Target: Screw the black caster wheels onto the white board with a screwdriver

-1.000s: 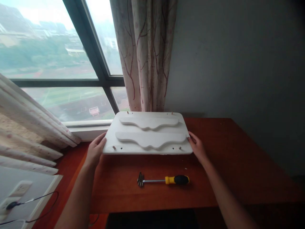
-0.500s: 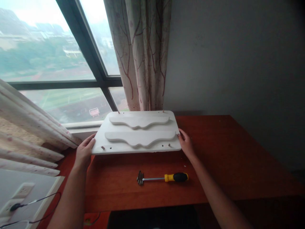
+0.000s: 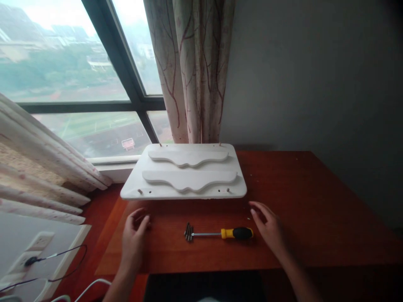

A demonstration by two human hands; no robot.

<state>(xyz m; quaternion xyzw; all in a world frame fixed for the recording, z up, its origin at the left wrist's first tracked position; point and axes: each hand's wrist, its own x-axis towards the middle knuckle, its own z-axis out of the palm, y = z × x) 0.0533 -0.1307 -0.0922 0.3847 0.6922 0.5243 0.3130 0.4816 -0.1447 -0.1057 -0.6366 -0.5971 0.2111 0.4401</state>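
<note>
A white board [image 3: 185,193] with rounded corners lies toward the back of the table. On top of it rest two white wavy-edged boards, a rear one [image 3: 189,157] and a front one [image 3: 189,179]. Short wooden dowels [image 3: 228,190] stick up near its corners, beside small holes. My left hand [image 3: 135,226], empty with fingers apart, hovers in front of the board's left corner. My right hand [image 3: 266,220] is also empty and open, just off the right front corner. Between my hands lie a yellow-and-black screwdriver [image 3: 237,233] and several dark screws [image 3: 188,232] at its tip.
The red-brown wooden table [image 3: 302,209] reaches to the grey wall on the right. A window [image 3: 78,75] and patterned curtains [image 3: 198,75] stand behind and to the left. A plug with a cord [image 3: 30,261] sits in the wall socket at lower left.
Both hands have let go of the white board's sides and drawn back toward me. The board now rests on the table with the wavy-edged boards still on it.
</note>
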